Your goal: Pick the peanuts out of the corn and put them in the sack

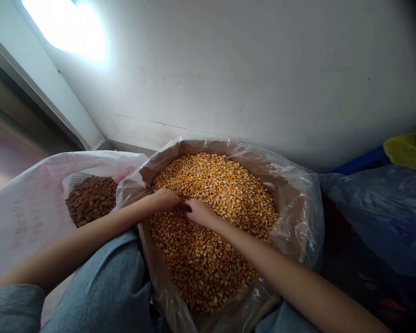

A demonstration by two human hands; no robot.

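Loose yellow and whitish corn kernels (pixel 225 194) fill a large sack (pixel 294 208) with a clear plastic liner. My left hand (pixel 165 200) is over the left part of the corn, its fingers bent inward and closed. Close against its fingertips is my right hand (pixel 199 212), coming in from the lower right with its fingers curled together. The two hands meet just above the kernels. Whatever lies between the fingertips is dark and too small to make out.
On the left, a white woven sack (pixel 31 203) with faded red print holds brown unshelled peanuts (pixel 92 199). A white wall (pixel 229 83) rises behind the sacks. Bluish plastic bags (pixel 377 208) and a yellow item (pixel 407 150) lie on the right. My knees flank the corn sack.
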